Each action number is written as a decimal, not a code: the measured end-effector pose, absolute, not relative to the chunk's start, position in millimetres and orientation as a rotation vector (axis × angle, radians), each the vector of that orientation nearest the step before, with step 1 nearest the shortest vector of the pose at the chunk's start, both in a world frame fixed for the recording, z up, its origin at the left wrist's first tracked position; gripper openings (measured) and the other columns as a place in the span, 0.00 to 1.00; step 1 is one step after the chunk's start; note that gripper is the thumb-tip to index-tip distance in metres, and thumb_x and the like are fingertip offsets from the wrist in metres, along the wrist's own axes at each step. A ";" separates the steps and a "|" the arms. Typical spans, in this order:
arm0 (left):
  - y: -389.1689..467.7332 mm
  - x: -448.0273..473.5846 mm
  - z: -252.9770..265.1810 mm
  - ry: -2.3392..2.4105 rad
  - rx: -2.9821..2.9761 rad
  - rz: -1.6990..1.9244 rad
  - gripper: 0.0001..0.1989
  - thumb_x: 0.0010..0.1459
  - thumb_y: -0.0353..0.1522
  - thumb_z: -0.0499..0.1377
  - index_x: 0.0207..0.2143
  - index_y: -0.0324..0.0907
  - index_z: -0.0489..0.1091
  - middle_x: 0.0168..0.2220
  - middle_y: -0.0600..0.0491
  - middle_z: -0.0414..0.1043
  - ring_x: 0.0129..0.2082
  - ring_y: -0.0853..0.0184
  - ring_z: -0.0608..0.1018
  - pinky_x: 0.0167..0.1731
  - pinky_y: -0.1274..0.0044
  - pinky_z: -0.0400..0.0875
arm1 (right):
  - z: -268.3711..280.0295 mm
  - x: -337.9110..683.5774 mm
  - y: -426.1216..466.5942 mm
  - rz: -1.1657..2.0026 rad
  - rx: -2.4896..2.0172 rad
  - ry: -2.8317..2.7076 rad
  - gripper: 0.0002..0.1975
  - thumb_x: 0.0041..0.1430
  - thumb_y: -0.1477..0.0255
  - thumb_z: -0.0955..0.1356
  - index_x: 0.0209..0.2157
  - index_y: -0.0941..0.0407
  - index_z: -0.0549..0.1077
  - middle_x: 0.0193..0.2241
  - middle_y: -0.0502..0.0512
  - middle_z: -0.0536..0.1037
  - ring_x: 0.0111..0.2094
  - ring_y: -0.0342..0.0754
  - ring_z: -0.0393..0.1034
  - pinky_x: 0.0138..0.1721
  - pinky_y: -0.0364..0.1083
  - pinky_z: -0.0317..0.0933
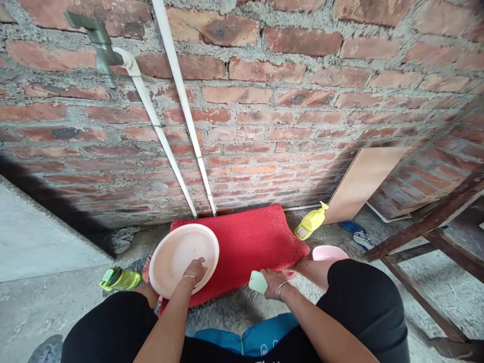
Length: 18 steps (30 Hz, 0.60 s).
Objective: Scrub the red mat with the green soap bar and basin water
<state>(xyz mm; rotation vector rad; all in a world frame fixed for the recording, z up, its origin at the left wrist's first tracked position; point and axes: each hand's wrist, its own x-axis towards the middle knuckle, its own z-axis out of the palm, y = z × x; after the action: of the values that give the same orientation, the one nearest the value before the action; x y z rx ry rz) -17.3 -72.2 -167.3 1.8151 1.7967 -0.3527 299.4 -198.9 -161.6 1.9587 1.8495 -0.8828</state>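
Note:
A red mat (245, 242) with a textured edge is spread in front of me, between my legs. On its left part a pale pink basin (166, 252) stands tilted. My left hand (195, 269) reaches over the basin's near side, fingers stretched inside it; whether they touch the bottom or any water, I cannot tell. My right hand (275, 283) grips a pale green rounded block (258, 282) above the mat's near edge. Whether it is a soap bar or a brush does not show. Each wrist wears a bracelet.
A yellow pump bottle (311, 222) stands beyond the mat's right corner, near a pink bowl (329, 252). A green bottle (120, 279) lies left of the basin. Behind are a brick wall, a tap (99, 48), white pipes and a leaning board (366, 181). A wooden frame (427, 252) stands right.

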 end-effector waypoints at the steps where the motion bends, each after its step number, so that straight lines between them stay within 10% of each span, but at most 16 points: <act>1: -72.5 -20.4 -166.9 1.815 1.795 -0.368 0.26 0.65 0.30 0.58 0.65 0.41 0.73 0.63 0.38 0.79 0.64 0.53 0.81 0.64 0.66 0.72 | -160.8 304.0 -197.3 -0.876 1.959 1.825 0.40 0.39 0.77 0.78 0.58 0.46 0.77 0.59 0.61 0.82 0.59 0.68 0.78 0.60 0.59 0.69; 18: -81.4 -34.9 -153.0 1.876 1.706 -0.407 0.26 0.68 0.30 0.56 0.67 0.42 0.71 0.67 0.38 0.74 0.67 0.51 0.77 0.66 0.63 0.70 | -168.6 299.3 -167.5 -0.897 1.946 1.902 0.43 0.43 0.78 0.76 0.65 0.49 0.74 0.61 0.64 0.80 0.62 0.65 0.77 0.61 0.54 0.68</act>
<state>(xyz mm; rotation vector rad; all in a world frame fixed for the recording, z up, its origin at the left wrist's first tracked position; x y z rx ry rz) -34.9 -81.4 -153.0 1.7057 1.8763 -0.4073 299.3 -167.5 -168.6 1.9459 1.9019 -0.8966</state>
